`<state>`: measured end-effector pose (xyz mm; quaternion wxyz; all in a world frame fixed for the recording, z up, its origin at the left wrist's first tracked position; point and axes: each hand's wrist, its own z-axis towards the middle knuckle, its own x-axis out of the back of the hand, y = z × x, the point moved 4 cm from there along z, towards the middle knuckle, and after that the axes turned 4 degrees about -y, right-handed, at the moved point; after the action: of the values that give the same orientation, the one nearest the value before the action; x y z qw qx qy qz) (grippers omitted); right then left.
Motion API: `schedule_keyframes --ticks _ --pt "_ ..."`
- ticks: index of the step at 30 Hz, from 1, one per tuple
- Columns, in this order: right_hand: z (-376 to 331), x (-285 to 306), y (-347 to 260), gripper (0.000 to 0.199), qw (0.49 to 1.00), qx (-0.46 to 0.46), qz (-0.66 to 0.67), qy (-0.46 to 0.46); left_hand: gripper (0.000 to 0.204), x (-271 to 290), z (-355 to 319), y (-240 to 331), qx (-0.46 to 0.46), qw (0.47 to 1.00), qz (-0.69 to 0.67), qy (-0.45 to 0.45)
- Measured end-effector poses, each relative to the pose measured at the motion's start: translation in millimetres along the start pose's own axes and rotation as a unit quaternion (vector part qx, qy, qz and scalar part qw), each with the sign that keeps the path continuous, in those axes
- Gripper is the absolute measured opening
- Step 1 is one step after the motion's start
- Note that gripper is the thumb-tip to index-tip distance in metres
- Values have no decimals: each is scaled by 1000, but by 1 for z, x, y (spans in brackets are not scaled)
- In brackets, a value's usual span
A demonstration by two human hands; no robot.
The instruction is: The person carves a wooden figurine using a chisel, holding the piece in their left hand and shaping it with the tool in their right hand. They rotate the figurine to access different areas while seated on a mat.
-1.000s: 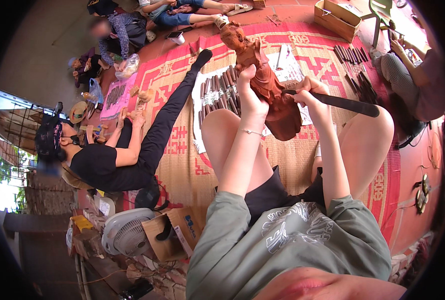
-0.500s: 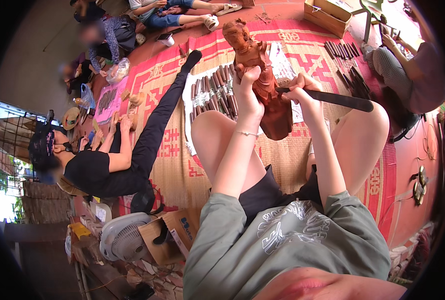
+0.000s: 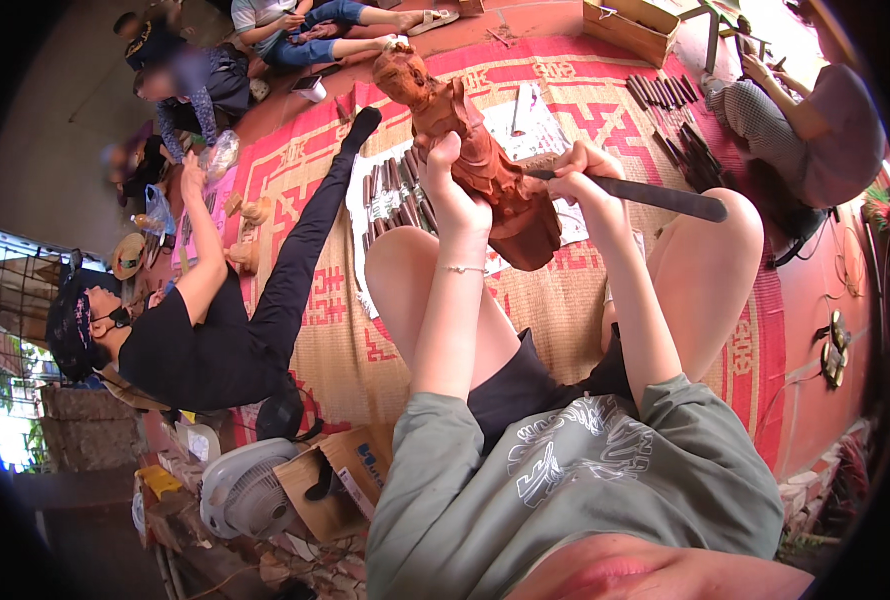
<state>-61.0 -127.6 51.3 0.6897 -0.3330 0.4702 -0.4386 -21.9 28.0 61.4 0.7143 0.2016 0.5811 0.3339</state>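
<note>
My left hand (image 3: pixel 455 205) is closed around the side of a reddish-brown carved wooden statue (image 3: pixel 477 150) of a robed figure. The statue leans with its head toward the far left and its base toward me, above the mat between my knees. In my right hand (image 3: pixel 593 188) is a long dark bar-shaped tool (image 3: pixel 670 197) with a rounded outer end. Its inner end meets the statue's lower right side; the exact tip is too small to make out. Behind the statue, wood-handled carving tools (image 3: pixel 390 200) lie in rows on a white printed cloth (image 3: pixel 361 285).
A red and tan woven mat (image 3: pixel 365 385) covers the floor. More carving tools (image 3: pixel 662 92) lie at the far right, near a seated person (image 3: pixel 835 140) and a wooden box (image 3: pixel 630 28). Another person (image 3: pixel 200 340) sits at left; a fan (image 3: pixel 250 490) and cardboard box (image 3: pixel 330 480) stand near-left.
The statue, both my hands and the tool have shifted left in the view, and the statue leans further left. The person at left has stretched an arm out toward the far side.
</note>
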Motion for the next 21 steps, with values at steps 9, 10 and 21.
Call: schedule_keyframes --ticks 9,10,21 --pt "-3 2 -5 15 1000 20 -8 7 50 3 1 -1 -7 1000 17 -1" --pt "-1 -2 -2 15 999 22 -40 -7 50 3 0 0 -8 1000 17 -1" --pt "-23 42 35 11 989 -20 -8 143 46 3 -3 4 0 1000 -12 4"
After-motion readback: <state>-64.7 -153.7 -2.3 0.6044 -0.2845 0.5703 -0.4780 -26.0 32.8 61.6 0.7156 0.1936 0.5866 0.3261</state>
